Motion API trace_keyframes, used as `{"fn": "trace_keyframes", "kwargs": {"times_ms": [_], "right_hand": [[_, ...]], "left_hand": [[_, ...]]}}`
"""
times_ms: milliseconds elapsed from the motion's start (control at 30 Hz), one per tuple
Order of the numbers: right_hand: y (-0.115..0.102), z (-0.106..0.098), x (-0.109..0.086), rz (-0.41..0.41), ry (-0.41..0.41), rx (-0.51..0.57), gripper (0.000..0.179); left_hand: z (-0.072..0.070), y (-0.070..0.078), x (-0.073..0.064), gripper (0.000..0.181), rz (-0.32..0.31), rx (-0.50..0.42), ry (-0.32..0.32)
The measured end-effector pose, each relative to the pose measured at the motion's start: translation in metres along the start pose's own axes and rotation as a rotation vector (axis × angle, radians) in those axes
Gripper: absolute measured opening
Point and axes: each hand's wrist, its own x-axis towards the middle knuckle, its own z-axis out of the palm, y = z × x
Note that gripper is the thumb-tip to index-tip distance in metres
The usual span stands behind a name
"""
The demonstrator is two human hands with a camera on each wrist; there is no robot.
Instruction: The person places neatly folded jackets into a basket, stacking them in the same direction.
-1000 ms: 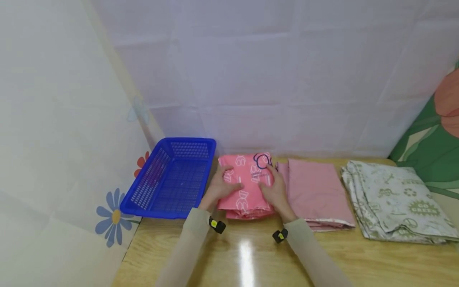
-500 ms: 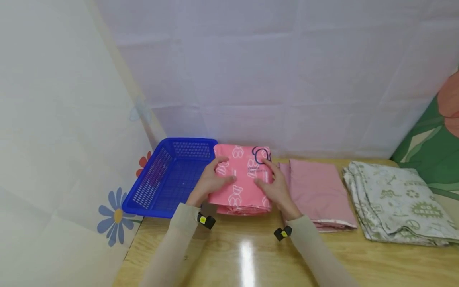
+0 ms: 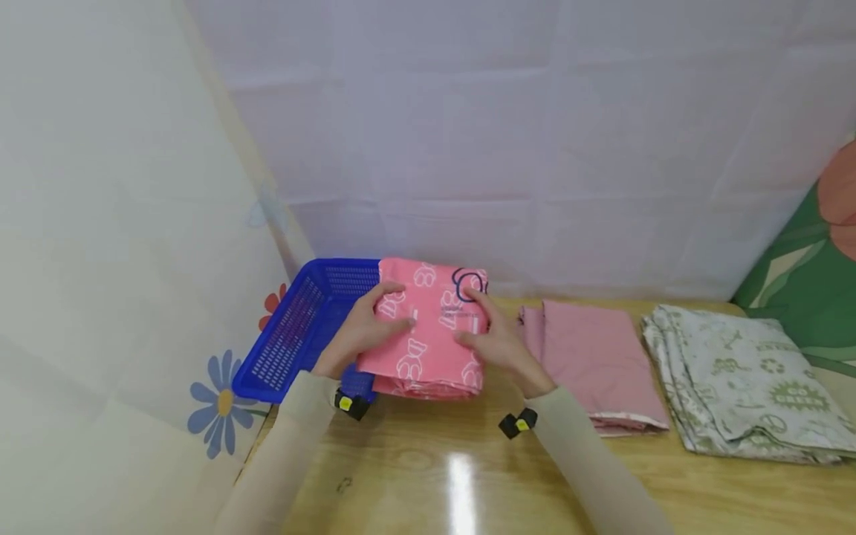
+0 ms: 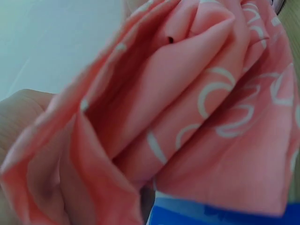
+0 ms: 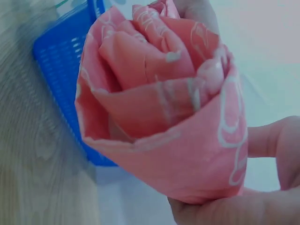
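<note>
Between my two hands is a folded pink cloth with white cartoon outlines and a dark blue ring print near its far right corner. My left hand grips its left side, thumb on top, and my right hand grips the right side the same way. The bundle is raised and overlaps the right part of a blue plastic basket in the head view. Loose inner layers of the pink cloth show at its folded edge in the right wrist view, where my thumb and fingers clasp it.
To the right on the wooden table lies a folded dusty-pink cloth. Beyond it is a folded white cloth with green prints. A pale sheet hangs behind, and another with printed flowers stands at the left.
Both hands have lifted the pink cloth from the table and carried it left, so that it covers part of the basket in view. The other folded cloths stay put.
</note>
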Motion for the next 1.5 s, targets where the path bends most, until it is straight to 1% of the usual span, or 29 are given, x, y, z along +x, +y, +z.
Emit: {"fn": "trace_keyframes", "kwargs": {"times_ms": [67, 133, 233, 367, 500, 567, 667, 733, 933, 1033, 1167, 1233, 1300, 1400, 1500], "right_hand": [[-0.007, 0.004, 0.001, 0.007, -0.016, 0.019, 0.088], [-0.014, 0.009, 0.002, 0.010, -0.034, 0.041, 0.089], [-0.022, 0.017, 0.006, -0.003, -0.068, 0.065, 0.090], [-0.030, 0.025, 0.012, -0.018, -0.084, 0.076, 0.090], [-0.037, 0.031, 0.019, -0.034, -0.094, 0.071, 0.092], [-0.038, 0.036, 0.023, -0.053, -0.095, 0.045, 0.092], [-0.040, 0.046, 0.028, -0.081, -0.094, 0.005, 0.092], [-0.042, 0.054, 0.031, -0.087, -0.089, -0.014, 0.093], [-0.048, 0.077, 0.041, -0.113, -0.097, -0.007, 0.097], [-0.049, 0.087, 0.047, -0.139, -0.109, 0.012, 0.097], [-0.047, 0.100, 0.054, -0.132, -0.145, 0.096, 0.098], [-0.044, 0.107, 0.058, -0.116, -0.150, 0.115, 0.098], [-0.041, 0.114, 0.062, -0.102, -0.158, 0.117, 0.098], [-0.035, 0.126, 0.067, -0.086, -0.175, 0.111, 0.099], [-0.031, 0.136, 0.069, -0.069, -0.193, 0.128, 0.099]], "left_hand": [[-0.007, -0.002, 0.000, 0.069, 0.000, -0.004, -0.010], [-0.015, -0.003, -0.001, 0.068, -0.014, -0.016, -0.022], [-0.028, -0.005, -0.001, 0.066, -0.024, -0.013, -0.022], [-0.044, -0.003, 0.003, 0.065, -0.026, 0.012, -0.014], [-0.060, 0.002, 0.008, 0.067, -0.052, 0.056, -0.023], [-0.069, 0.003, 0.008, 0.069, -0.065, 0.094, -0.023], [-0.082, 0.001, 0.007, 0.069, -0.079, 0.146, -0.019], [-0.088, -0.001, 0.007, 0.069, -0.075, 0.178, -0.007], [-0.110, -0.010, 0.012, 0.065, -0.072, 0.248, 0.029], [-0.123, -0.014, 0.016, 0.065, -0.062, 0.271, 0.030], [-0.134, -0.022, 0.021, 0.065, -0.071, 0.250, 0.011], [-0.138, -0.028, 0.023, 0.065, -0.085, 0.237, -0.005], [-0.142, -0.036, 0.025, 0.063, -0.096, 0.227, -0.019], [-0.150, -0.049, 0.026, 0.061, -0.095, 0.229, -0.035], [-0.156, -0.061, 0.026, 0.059, -0.107, 0.233, -0.052]]}}
